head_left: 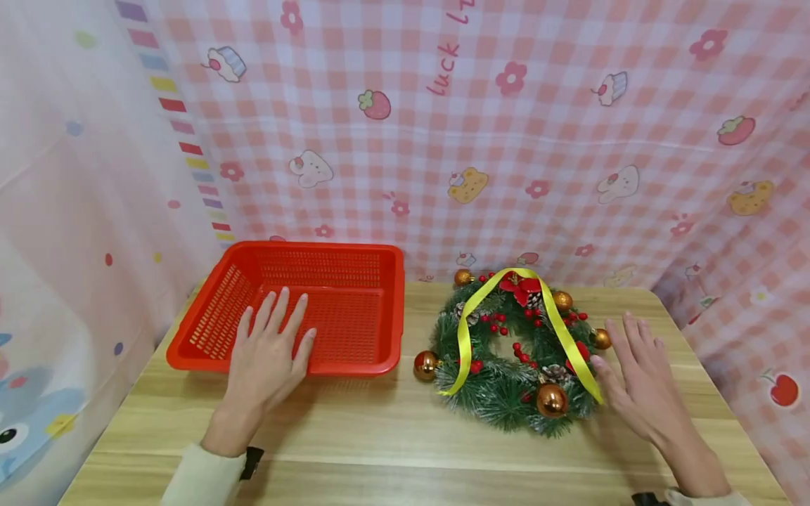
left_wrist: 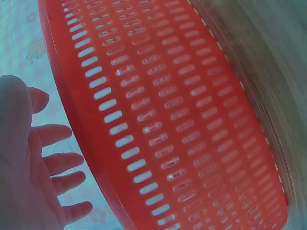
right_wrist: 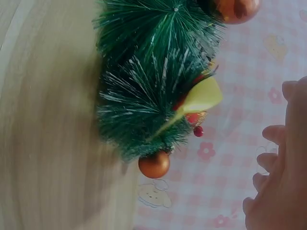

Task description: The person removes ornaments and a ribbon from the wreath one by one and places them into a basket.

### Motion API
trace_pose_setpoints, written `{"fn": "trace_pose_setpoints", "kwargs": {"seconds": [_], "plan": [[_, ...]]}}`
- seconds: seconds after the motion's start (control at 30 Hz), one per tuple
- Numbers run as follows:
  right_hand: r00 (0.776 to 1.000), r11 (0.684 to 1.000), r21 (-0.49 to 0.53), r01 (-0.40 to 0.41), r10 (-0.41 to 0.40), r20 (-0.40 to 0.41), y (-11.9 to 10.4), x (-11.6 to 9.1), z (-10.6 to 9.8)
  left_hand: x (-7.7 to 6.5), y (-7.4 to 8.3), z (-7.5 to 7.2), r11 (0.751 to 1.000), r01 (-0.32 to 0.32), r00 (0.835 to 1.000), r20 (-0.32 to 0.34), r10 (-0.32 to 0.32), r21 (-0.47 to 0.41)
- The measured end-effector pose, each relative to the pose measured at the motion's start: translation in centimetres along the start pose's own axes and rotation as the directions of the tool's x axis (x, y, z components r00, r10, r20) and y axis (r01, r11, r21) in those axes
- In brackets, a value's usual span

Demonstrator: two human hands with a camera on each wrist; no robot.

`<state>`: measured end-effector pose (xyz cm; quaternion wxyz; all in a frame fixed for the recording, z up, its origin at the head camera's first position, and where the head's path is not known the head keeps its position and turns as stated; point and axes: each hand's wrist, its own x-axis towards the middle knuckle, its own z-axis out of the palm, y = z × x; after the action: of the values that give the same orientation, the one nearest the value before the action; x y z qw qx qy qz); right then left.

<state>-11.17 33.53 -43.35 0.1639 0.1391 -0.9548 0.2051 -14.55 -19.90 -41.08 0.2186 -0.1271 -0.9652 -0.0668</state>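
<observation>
A red plastic basket (head_left: 391, 309) with slotted walls stands on the left of the table. Over its front rim is my left hand (head_left: 268, 358), fingers spread and holding nothing; the left wrist view has the slotted basket wall (left_wrist: 158, 120) beside the hand (left_wrist: 33, 158). A green Christmas wreath (head_left: 500, 404) lies flat to the right, with orange baubles (head_left: 553, 400), red berries, pinecones and a yellow ribbon (head_left: 465, 337) laid across it. My right hand (head_left: 642, 386) is at the wreath's right side with straight fingers, close to the ribbon's end; whether it touches cannot be told.
The wooden table (head_left: 380, 450) carries both things. A pink checked cloth (head_left: 405, 140) with cartoon prints hangs right behind them, and a pale printed curtain (head_left: 95, 211) hangs at the left. One bauble (head_left: 427, 366) sticks out from the wreath towards the basket.
</observation>
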Motion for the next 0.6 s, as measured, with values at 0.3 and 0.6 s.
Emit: {"fn": "trace_pose_setpoints", "kwargs": {"seconds": [0.3,0.6], "plan": [[0.999,0.979,0.204,0.025,-0.018,-0.036,0.3,1.2,2.1,0.3,1.1,0.0,0.999,-0.024,1.0,-0.003,0.024,-0.03],[0.989,0.95,0.28,-0.138,0.117,0.09,0.1,2.8,3.4,0.7,2.8,-0.2,0.995,-0.062,0.998,0.012,0.063,-0.078]]}}
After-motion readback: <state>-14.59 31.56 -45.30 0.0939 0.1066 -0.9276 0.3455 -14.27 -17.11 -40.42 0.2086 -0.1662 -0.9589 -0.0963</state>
